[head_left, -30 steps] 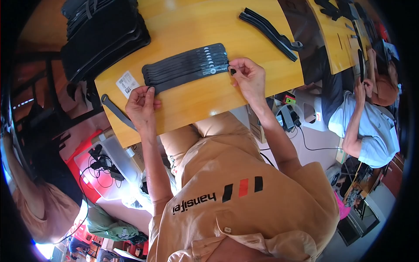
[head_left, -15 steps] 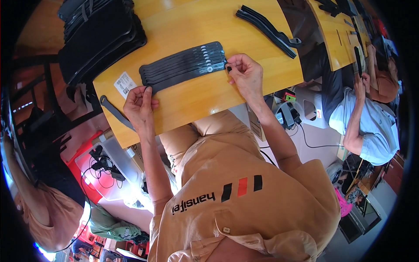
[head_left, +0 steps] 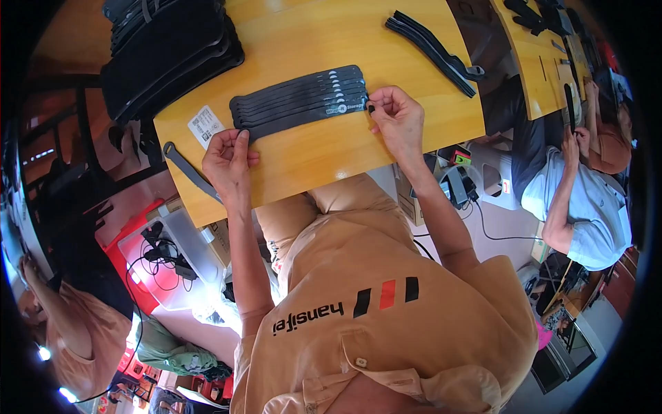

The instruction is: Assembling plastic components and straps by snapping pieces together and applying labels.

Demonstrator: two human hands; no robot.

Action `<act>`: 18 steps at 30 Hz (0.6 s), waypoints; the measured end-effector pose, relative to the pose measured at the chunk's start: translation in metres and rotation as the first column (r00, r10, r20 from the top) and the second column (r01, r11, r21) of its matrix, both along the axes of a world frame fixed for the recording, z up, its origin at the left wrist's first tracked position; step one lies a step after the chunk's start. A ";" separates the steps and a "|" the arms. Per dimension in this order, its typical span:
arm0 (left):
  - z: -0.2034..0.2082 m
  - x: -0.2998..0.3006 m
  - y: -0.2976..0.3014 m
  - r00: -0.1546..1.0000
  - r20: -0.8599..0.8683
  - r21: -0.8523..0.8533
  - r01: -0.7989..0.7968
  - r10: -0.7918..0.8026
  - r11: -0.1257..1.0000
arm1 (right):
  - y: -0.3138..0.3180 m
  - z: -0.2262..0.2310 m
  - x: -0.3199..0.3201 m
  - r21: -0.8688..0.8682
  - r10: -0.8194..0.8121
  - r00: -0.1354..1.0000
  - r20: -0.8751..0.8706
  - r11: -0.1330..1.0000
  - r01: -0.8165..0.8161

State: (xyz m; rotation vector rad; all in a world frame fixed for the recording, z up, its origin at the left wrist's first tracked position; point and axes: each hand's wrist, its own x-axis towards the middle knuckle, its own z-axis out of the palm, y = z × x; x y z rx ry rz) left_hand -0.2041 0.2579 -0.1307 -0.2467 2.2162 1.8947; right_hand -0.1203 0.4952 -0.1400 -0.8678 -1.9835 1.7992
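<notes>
On the yellow wooden table lies a row of several overlapping black straps, with pale print near their right ends. My left hand has thumb and fingers pinched at the left end of the nearest strap. At that strap's right end, my right hand is closed in a pinch, with a small black tip showing between the fingers. A white printed label lies just left of the row. Beside my left wrist, a single dark strap with a looped end rests along the table edge.
A tall stack of black flat pieces stands at the far left. A bundle of black straps lies at the far right. Co-workers sit on both sides, one in a light blue shirt. A plastic bin with cables sits below left.
The whole view has shifted slightly, so the table and straps appear a little further right. Both hands keep their pinch at the two ends of the nearest strap.
</notes>
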 end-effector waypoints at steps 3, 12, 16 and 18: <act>0.000 0.000 0.000 1.000 -0.006 0.004 -0.003 0.003 1.000 | -0.001 0.002 0.000 0.002 -0.003 1.000 0.004 1.000 0.003; 0.000 0.000 0.002 1.000 -0.017 -0.023 0.000 0.000 1.000 | 0.000 0.002 0.001 0.019 0.036 0.997 0.061 0.999 -0.037; 0.005 0.001 0.006 0.999 -0.040 -0.052 -0.021 0.019 0.998 | 0.000 0.001 0.001 0.025 0.033 0.998 0.051 0.999 -0.034; 0.003 0.001 0.006 0.999 -0.038 -0.045 -0.018 0.016 0.999 | 0.000 0.001 0.001 0.027 0.029 0.998 0.058 0.999 -0.030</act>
